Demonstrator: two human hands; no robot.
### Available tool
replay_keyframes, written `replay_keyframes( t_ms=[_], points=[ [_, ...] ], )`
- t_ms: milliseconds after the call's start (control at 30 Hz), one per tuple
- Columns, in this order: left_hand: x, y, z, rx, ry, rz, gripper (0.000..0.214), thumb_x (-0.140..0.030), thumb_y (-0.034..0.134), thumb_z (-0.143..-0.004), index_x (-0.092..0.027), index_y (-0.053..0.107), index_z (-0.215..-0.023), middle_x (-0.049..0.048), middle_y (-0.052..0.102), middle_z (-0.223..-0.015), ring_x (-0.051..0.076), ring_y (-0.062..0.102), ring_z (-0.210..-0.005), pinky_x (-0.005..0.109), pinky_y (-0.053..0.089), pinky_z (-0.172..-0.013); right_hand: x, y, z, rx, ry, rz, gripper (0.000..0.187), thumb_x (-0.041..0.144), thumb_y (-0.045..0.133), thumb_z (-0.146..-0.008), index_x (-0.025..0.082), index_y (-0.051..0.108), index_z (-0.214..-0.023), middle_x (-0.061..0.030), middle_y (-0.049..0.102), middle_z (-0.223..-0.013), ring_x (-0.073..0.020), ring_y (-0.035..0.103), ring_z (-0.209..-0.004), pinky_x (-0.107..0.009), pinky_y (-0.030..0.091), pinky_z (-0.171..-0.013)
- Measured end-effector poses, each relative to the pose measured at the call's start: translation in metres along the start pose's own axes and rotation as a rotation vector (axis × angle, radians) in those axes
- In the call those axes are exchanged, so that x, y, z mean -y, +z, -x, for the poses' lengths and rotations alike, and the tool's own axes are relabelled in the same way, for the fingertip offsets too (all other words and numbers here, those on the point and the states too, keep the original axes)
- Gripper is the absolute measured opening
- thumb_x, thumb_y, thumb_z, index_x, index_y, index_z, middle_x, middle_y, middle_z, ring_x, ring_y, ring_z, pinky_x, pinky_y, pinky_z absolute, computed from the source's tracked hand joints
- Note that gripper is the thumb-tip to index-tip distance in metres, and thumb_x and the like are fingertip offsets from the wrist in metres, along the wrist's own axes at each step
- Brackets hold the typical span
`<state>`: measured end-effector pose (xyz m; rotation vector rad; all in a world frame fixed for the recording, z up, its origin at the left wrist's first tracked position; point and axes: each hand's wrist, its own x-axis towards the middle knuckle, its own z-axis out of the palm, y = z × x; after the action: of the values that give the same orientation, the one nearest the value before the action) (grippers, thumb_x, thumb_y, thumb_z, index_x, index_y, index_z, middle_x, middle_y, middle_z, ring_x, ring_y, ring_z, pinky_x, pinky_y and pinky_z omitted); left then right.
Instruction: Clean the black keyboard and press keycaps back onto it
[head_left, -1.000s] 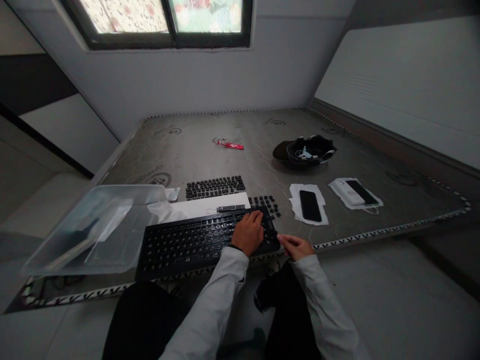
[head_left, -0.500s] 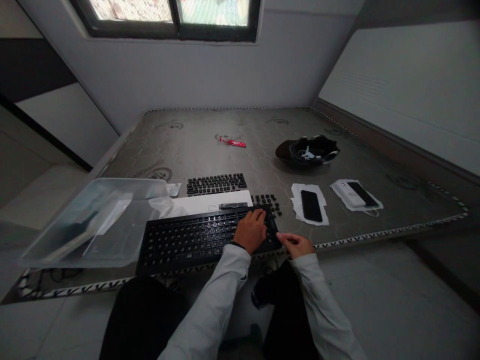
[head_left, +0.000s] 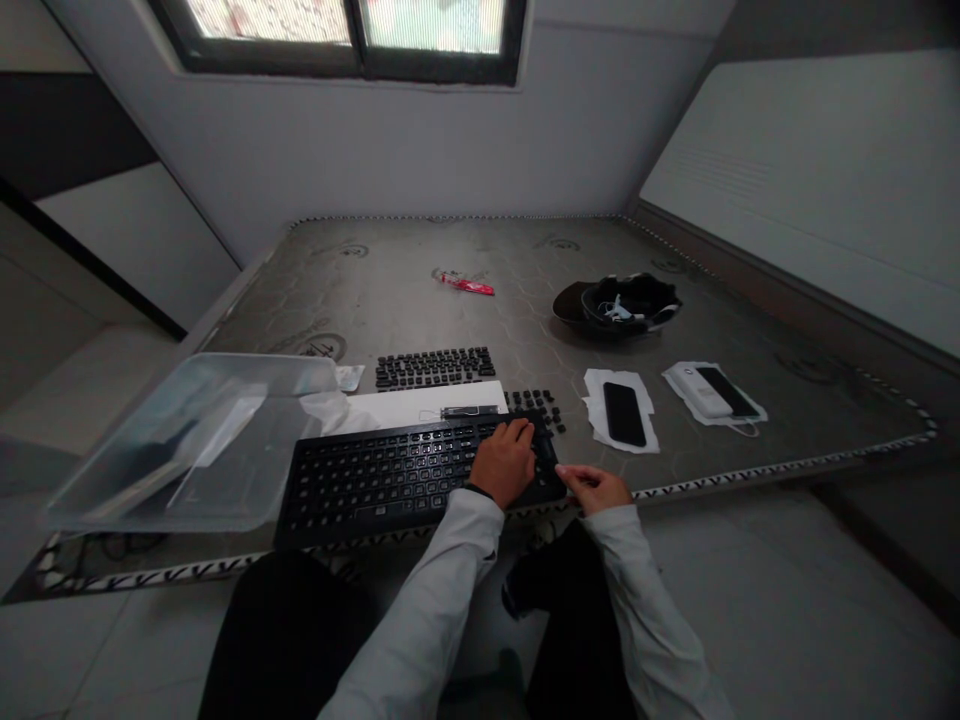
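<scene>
A black keyboard (head_left: 405,475) lies along the table's front edge, with many of its keycaps off. My left hand (head_left: 504,462) rests on its right part, fingers bent and close together against it, holding it. At the keyboard's right end, my right hand (head_left: 596,488) is closed in a pinch, thumb and forefinger together at the corner. Whatever is between those fingertips is too small to make out. Loose black keycaps (head_left: 435,368) sit in rows behind the keyboard, and more keycaps (head_left: 536,405) lie at its back right. A small dark tool (head_left: 470,411) lies on white paper (head_left: 420,400).
On the left stands a clear plastic bin (head_left: 247,505) with papers inside. Crumpled tissue (head_left: 324,408) lies beside it. To the right are a black phone (head_left: 624,414) on tissue, a white device (head_left: 705,390) and a dark cap (head_left: 577,305). A red packet (head_left: 469,286) lies farther back.
The view has shifted very slightly. Both hands keep nearly the same places at the keyboard's right end, and nothing else has visibly moved.
</scene>
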<state>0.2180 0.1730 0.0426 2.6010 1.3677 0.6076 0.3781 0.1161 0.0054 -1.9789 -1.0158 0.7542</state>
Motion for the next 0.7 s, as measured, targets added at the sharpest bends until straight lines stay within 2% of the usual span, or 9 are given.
replay_keyframes(
  t_ms=[267, 500, 633, 700],
  points=[
    [-0.0008, -0.0003, -0.0002, 0.003, -0.002, -0.019, 0.042, -0.018, 0.048, -0.082, -0.017, 0.048, -0.124, 0.0075, 0.052, -0.126, 0.019, 0.051, -0.105, 0.031, 0.046, -0.089, 0.0025, -0.0029, -0.0018, 0.002, -0.039, 0.093, 0.040, 0.057, 0.065, -0.060, 0.019, 0.074, -0.070, -0.0052, 0.067, -0.061, -0.0175, 0.059, -0.054, -0.027, 0.045, -0.051],
    [-0.0010, 0.0001, -0.0002, 0.003, -0.006, -0.015, 0.042, -0.017, 0.047, -0.082, -0.018, 0.048, -0.123, 0.0075, 0.052, -0.125, 0.020, 0.051, -0.105, 0.032, 0.046, -0.087, 0.0071, -0.0030, -0.0046, -0.024, -0.135, 0.265, 0.035, 0.056, 0.062, -0.061, 0.022, 0.069, -0.061, -0.0040, 0.066, -0.058, -0.0199, 0.059, -0.057, -0.030, 0.041, -0.056],
    [-0.0008, 0.0004, 0.0003, -0.004, -0.006, -0.008, 0.042, -0.017, 0.048, -0.081, -0.018, 0.048, -0.124, 0.0076, 0.052, -0.125, 0.020, 0.050, -0.107, 0.032, 0.046, -0.088, 0.0038, -0.0010, -0.0058, 0.003, -0.110, 0.219, 0.035, 0.057, 0.061, -0.060, 0.022, 0.063, -0.059, -0.0044, 0.067, -0.058, -0.0205, 0.061, -0.057, -0.032, 0.043, -0.058],
    [-0.0009, 0.0004, 0.0003, -0.003, -0.006, -0.005, 0.043, -0.017, 0.049, -0.081, -0.018, 0.048, -0.124, 0.0078, 0.052, -0.125, 0.020, 0.050, -0.107, 0.032, 0.046, -0.089, -0.0005, 0.0020, -0.0067, -0.019, -0.095, 0.158, 0.037, 0.058, 0.063, -0.058, 0.021, 0.060, -0.059, -0.0057, 0.069, -0.066, -0.0209, 0.063, -0.060, -0.032, 0.046, -0.060]
  ],
)
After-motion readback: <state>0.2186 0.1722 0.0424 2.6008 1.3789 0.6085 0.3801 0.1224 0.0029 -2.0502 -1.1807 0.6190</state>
